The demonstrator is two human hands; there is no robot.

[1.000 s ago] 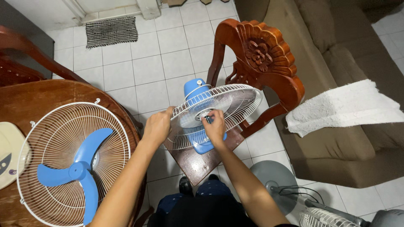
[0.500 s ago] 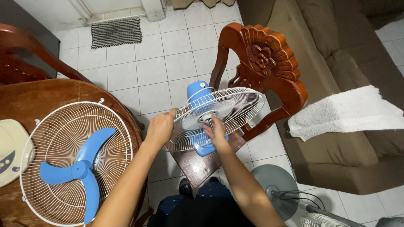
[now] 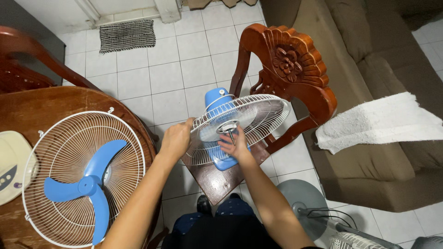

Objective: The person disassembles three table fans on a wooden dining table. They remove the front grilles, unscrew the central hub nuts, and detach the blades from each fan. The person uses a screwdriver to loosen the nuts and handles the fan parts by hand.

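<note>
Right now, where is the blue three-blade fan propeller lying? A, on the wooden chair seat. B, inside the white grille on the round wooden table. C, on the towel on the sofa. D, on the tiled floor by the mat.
B: the blue fan blade lies inside the loose white grille on the round wooden table, well left of both hands, which are on the fan on the chair.

A white wire rear fan guard (image 3: 249, 115) (on its blue motor housing (image 3: 217, 99)) lies tilted on the chair seat.
</note>
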